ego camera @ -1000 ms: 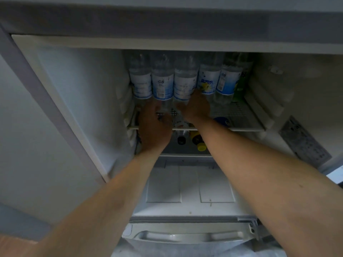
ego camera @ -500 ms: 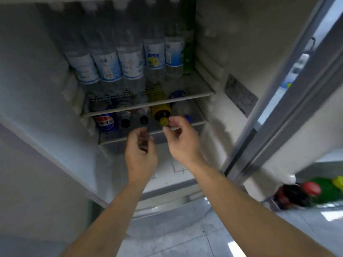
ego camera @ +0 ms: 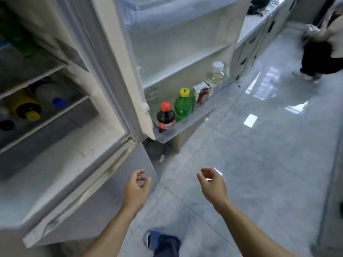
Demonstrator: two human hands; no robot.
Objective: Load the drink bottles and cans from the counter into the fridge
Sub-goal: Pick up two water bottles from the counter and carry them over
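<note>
The fridge point(ego camera: 104, 75) stands open on the left. On its lower shelf lie a yellow-capped bottle point(ego camera: 24, 108) and a blue-capped bottle point(ego camera: 53, 98). The open door's bottom rack point(ego camera: 187, 125) holds a red-capped cola bottle point(ego camera: 165, 116), a green bottle with a yellow cap point(ego camera: 184, 104), a carton point(ego camera: 201, 91) and a clear white-capped bottle point(ego camera: 216, 74). My left hand point(ego camera: 136, 188) and my right hand point(ego camera: 211, 182) hover low over the floor in front of the fridge, both holding nothing, fingers loosely curled and apart.
The grey tiled floor point(ego camera: 269, 154) stretches right. A white counter with grey cabinets point(ego camera: 254, 39) runs along the far side. Another person point(ego camera: 321, 45) stands at the upper right. The lower fridge drawer front point(ego camera: 89, 184) juts out beside my left hand. My foot point(ego camera: 159, 242) shows at the bottom.
Both hands have pulled back out of the fridge and dropped low, with nothing in them. The view has swung right, from the shelves toward the open door and the floor.
</note>
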